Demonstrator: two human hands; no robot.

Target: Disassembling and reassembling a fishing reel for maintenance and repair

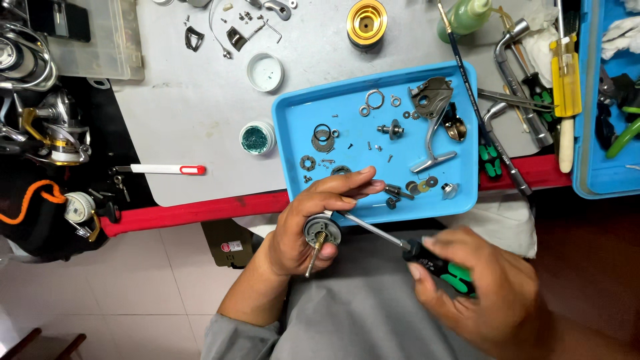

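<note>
Below the near edge of the blue tray (293, 127), over the person's lap, the left hand (310, 223) is closed around a small round metal part (323, 231) with a brass-coloured shaft pointing down out of it. Thumb and fingers wrap the part's rim; the fingertips reach over the tray's front lip.

The right hand (490, 293) is closed in a full fist on the black-and-green handle of a screwdriver (400, 243). The steel blade runs up and left, and its tip meets the top edge of the round metal part.

Contents of the blue tray:
- left half: flat rings, washers and a small gear, with loose screws scattered between them;
- top centre: two wire rings and a small spindle;
- right half: a dark grey cover plate (431, 95), and a silver crank arm (437, 143) lying slantwise below it;
- front edge: several small discs and a short dark sleeve, just beside the left fingertips.

On the grey table (200, 120), left of the tray, stand two small white pots: one (265, 72) holds a few tiny parts, the other (257, 138) holds green grease. A gold spool (367, 23) stands behind the tray. A second blue tray (590, 100) at the right edge holds rags and tools.
</note>
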